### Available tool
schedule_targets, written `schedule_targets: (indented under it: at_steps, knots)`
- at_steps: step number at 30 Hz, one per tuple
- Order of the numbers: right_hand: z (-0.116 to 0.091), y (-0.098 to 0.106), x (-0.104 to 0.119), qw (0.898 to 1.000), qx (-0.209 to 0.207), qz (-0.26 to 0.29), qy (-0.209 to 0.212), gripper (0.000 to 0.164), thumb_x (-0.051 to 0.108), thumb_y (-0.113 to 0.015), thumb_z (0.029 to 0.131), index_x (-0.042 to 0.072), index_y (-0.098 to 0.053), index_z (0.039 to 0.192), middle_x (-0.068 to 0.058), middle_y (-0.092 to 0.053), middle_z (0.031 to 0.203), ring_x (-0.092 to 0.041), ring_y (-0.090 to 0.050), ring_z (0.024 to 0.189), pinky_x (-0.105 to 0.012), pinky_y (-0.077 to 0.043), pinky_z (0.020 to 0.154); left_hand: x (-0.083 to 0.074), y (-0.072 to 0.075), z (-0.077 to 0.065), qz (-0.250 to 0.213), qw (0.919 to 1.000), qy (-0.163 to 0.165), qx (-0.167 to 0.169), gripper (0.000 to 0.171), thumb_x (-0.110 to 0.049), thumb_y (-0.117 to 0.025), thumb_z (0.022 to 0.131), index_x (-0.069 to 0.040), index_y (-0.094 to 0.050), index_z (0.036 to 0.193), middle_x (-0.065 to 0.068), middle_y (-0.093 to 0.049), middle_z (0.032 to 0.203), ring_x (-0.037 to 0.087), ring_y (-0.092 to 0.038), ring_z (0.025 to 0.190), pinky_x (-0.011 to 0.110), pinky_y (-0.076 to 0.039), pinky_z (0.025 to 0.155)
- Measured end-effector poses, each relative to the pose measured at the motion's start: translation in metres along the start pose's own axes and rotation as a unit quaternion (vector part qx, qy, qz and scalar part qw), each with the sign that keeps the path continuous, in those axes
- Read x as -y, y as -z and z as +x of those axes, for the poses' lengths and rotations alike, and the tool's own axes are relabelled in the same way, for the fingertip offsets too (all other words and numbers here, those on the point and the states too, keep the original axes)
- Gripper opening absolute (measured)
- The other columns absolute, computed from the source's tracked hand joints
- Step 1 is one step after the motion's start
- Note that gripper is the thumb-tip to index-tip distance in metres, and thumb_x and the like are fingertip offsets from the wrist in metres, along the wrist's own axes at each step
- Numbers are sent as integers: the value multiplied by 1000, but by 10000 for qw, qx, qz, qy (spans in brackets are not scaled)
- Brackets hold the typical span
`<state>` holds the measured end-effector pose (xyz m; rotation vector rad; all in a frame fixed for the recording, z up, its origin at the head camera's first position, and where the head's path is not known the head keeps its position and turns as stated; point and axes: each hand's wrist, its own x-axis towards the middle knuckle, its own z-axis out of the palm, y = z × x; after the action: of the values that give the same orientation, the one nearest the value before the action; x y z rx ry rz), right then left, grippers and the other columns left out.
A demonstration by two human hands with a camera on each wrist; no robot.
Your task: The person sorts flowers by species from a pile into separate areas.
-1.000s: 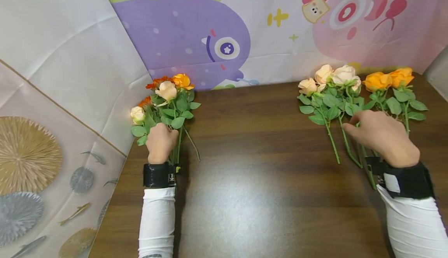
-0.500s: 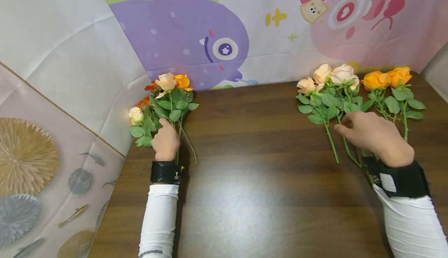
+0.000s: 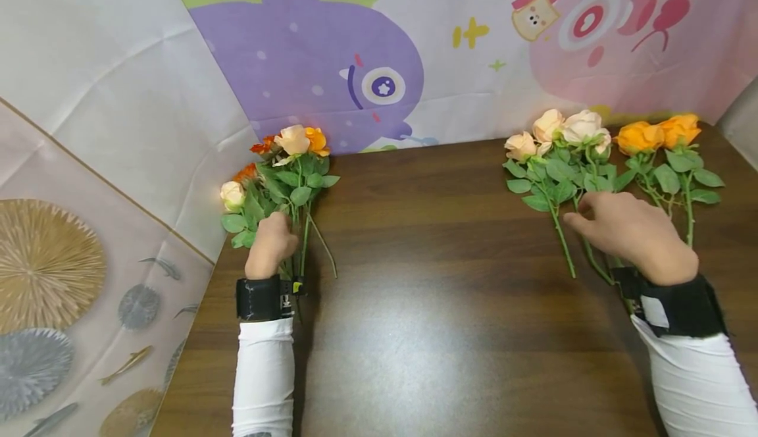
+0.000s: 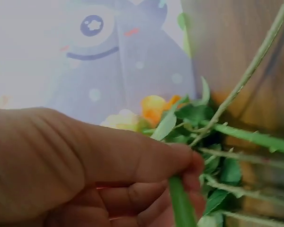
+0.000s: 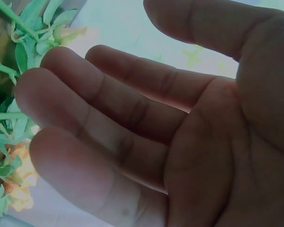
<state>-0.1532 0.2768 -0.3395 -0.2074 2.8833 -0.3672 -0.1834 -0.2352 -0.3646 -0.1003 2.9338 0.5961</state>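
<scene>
At the left of the table, my left hand [image 3: 271,243] is among the stems of a flower bunch. The left wrist view shows its thumb and fingers pinching a green flower stem [image 4: 181,203]; which bloom it carries is hidden. Above the hand are a peach rose [image 3: 293,139], an orange rose [image 3: 316,141], a cream rose [image 3: 232,195] and darker orange-red blooms [image 3: 262,145]. My right hand [image 3: 636,233] hovers over stems at the right, fingers relaxed and slightly bent. Nothing lies in its palm [image 5: 203,142] in the right wrist view.
Several pale peach roses [image 3: 583,126] lie at the back right, beside two orange roses [image 3: 680,130]. Brown wooden table [image 3: 414,246] lies between the two groups. A printed cloth [image 3: 468,95] hangs behind the table, and a patterned cloth [image 3: 136,180] borders its left side.
My left hand shifted right and then back left among the stems. The peach rose moved slightly right, partly over the orange one. My right hand drifted slightly left.
</scene>
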Motion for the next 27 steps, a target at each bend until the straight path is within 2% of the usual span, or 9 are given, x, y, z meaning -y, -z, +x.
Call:
schedule_targets:
  at_steps: [2, 4, 7, 9, 13, 17, 21, 24, 27]
  knots:
    - [1, -2, 1, 10000, -36, -19, 8, 50, 43, -51, 100, -1, -62, 122, -28, -66, 114, -44, -66, 89, -56, -49, 63, -2, 2, -4, -111, 9997, -79, -181, 26, 5, -49, 78, -8, -44, 56, 0, -36, 55, 16, -34, 52, 28, -29, 49]
    - [2, -3, 4, 10000, -75, -42, 39, 49, 41, -51, 100, 0, -63, 123, -28, -66, 115, -43, -66, 89, -56, -49, 63, -6, 5, -9, -312, 9994, -14, -115, 31, 1, -54, 84, -6, -56, 54, 0, -46, 48, 14, -37, 46, 26, -30, 47]
    - [2, -4, 9, 9999, -110, -70, 113, 45, 39, -52, 100, 1, -63, 123, -27, -67, 113, -41, -66, 86, -55, -49, 62, -12, 11, -15, -609, 9979, 160, 136, 29, -10, -58, 95, -1, -75, 73, 9, -70, 64, 25, -63, 55, 28, -44, 52]
    - [3, -5, 12, 9997, -136, -73, 166, 44, 37, -53, 99, 1, -63, 122, -27, -67, 111, -39, -67, 84, -54, -49, 61, -17, 13, -17, -854, 9958, 228, 237, 29, -12, -55, 99, 3, -75, 83, 12, -73, 72, 29, -71, 65, 30, -50, 55]
    - [3, -8, 18, 9995, -150, -37, 271, 44, 37, -53, 100, -1, -62, 122, -25, -68, 110, -36, -67, 82, -53, -50, 62, -28, 10, -18, -1348, 9908, 3, 93, 27, -11, -50, 102, 7, -70, 98, 15, -74, 79, 27, -74, 72, 31, -56, 60]
    - [3, -10, 23, 9989, -172, 20, 430, 44, 36, -54, 101, -2, -62, 122, -24, -69, 109, -32, -68, 80, -53, -51, 64, -45, 0, -17, -1613, 9856, -469, -172, 24, -12, -49, 104, 6, -64, 107, 16, -75, 84, 23, -74, 72, 27, -53, 57]
    - [2, -12, 31, 9966, -317, 78, 751, 39, 32, -57, 99, -1, -64, 120, -17, -72, 99, -27, -67, 78, -49, -52, 63, -67, -15, -18, -2108, 9720, -1022, -196, 20, -12, -50, 104, 4, -58, 110, 17, -74, 87, 22, -74, 72, 33, -56, 61]
    - [1, -14, 40, 9919, -557, 207, 1119, 32, 28, -59, 99, 2, -66, 116, -7, -71, 89, -19, -64, 71, -42, -50, 60, -84, -27, -22, -2522, 9554, -1527, -154, 15, -10, -51, 104, 3, -57, 107, 18, -73, 88, 27, -74, 74, 41, -58, 68]
    - [-1, -17, 53, 9832, -857, 417, 1555, 23, 22, -60, 98, 5, -69, 110, 0, -67, 80, -13, -56, 63, -35, -46, 56, -103, -41, -28, -2864, 9379, -1951, -151, 11, -7, -55, 102, 3, -59, 102, 18, -73, 88, 29, -74, 77, 41, -59, 71]
